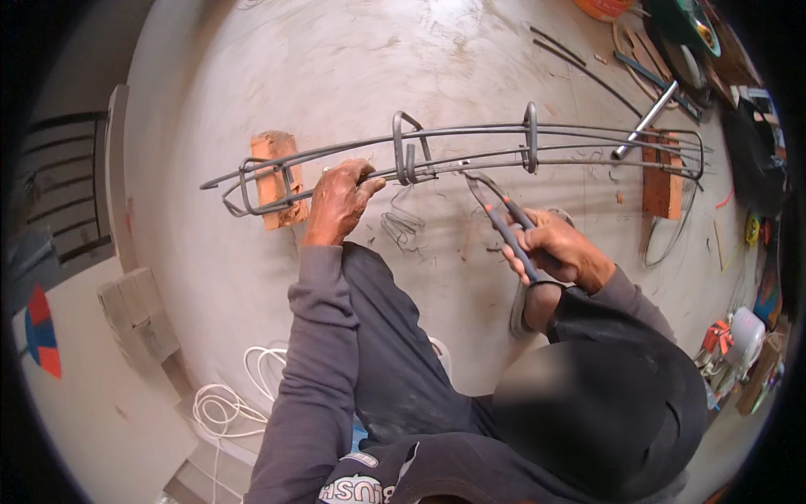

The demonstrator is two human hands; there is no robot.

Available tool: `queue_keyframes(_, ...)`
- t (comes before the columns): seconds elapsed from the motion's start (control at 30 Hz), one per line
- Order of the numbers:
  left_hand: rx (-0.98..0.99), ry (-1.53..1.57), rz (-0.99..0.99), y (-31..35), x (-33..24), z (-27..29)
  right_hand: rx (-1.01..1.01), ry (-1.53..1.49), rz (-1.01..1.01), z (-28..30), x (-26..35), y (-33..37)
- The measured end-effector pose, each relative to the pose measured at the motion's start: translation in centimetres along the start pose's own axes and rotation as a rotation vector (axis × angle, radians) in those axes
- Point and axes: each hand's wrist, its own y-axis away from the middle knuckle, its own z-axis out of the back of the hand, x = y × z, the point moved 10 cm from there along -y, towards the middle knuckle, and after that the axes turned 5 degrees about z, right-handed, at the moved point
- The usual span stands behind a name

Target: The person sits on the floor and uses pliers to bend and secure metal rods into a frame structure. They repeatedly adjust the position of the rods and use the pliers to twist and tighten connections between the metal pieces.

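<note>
A long rebar cage of dark steel bars, with several bent stirrups, lies crosswise in front of me, propped above the floor. My left hand is closed around its near bars, left of the middle stirrup. In my right hand is a pair of pincers with dark blue-grey handles. The jaws point up and left, close to the near bar between two stirrups; whether they touch it I cannot tell. Thin tie wire lies in a loose bundle on the floor below the cage.
Two orange blocks, one left and one right, support the cage. A shiny metal tube leans at the right block. Loose rods lie at the far right. White cable coils at the lower left, near grey blocks.
</note>
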Motion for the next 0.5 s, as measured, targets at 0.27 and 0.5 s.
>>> queue_keyframes(0.27, 0.017, -0.029, 0.047, 0.0, 1.0, 0.0, 0.025, 0.667, 0.231, -3.6, 6.1, 5.9)
queue_keyframes(0.5, 0.051, 0.004, 0.107, 0.2, 1.9, -0.4, -0.004, 0.374, 0.071, -5.8, 8.4, 7.1)
